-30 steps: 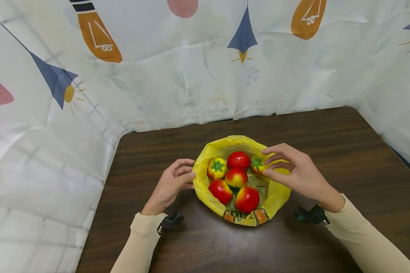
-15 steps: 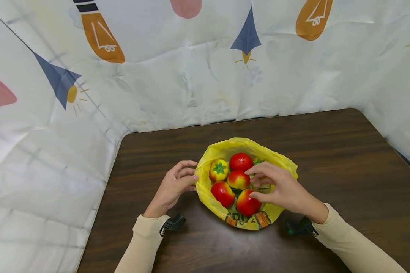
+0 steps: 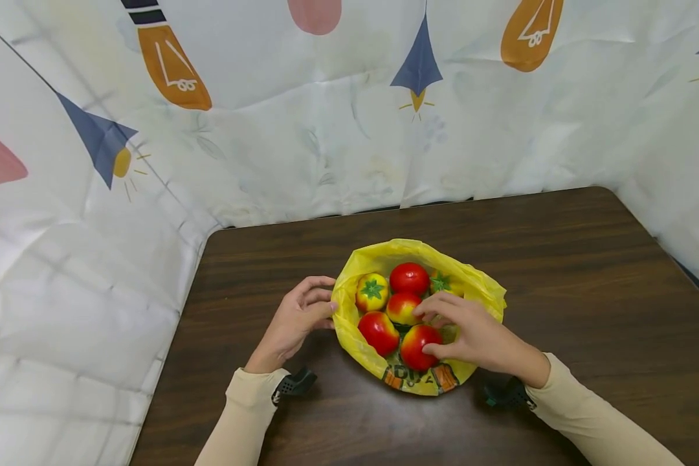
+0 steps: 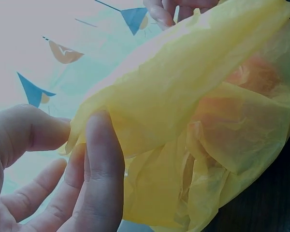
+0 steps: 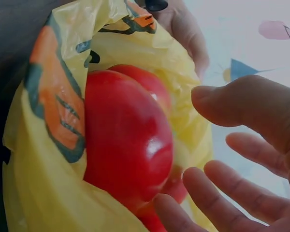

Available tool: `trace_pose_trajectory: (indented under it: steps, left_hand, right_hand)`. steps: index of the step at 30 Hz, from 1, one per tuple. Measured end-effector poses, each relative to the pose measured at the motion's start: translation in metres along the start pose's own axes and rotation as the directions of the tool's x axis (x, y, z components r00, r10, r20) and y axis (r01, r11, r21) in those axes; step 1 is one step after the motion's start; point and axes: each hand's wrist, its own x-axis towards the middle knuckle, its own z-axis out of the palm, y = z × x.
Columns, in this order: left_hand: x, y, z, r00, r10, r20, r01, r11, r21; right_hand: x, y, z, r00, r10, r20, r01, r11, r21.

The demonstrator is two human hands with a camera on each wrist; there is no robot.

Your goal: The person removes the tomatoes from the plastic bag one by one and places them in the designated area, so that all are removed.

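A yellow plastic bag (image 3: 349,349) with its mouth rolled wide holds several glossy red-and-yellow tomatoes, some showing green star-shaped tops. My left hand (image 3: 294,317) pinches the bag's left rim; the left wrist view has the thin plastic (image 4: 150,96) between thumb and fingers. Over the right part of the bag is my right hand (image 3: 477,333), its fingers spread apart and bent a little around the front tomato (image 3: 418,347). The right wrist view shows a gap between the thumb and that large red tomato (image 5: 128,135); whether a lower fingertip touches it I cannot tell.
The bag stands on a dark brown wooden table (image 3: 559,259). A white printed cloth (image 3: 268,142) hangs behind the table and along its left and right sides. Both wrists wear black straps.
My right hand has moved from the bag's right rim to the left and nearer, over the front tomato. My left hand keeps its hold on the rim.
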Motion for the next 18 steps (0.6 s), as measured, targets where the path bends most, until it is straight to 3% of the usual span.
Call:
trace_pose_trajectory:
  steps: [11, 18]
  left_hand:
    - [-0.0008, -0.0043, -0.0018, 0.999, -0.031, -0.014, 0.032, 0.999, 0.016]
    - [0.0002, -0.0022, -0.0016, 1.0, -0.027, -0.015, 0.027, 0.999, 0.028]
  right_hand:
    - [0.0, 0.0043, 0.0093, 0.998, -0.054, 0.013, 0.055, 0.996, -0.075]
    - [-0.0024, 0.0074, 0.0109, 0.985, -0.174, -0.011, 0.172, 0.98, -0.103]
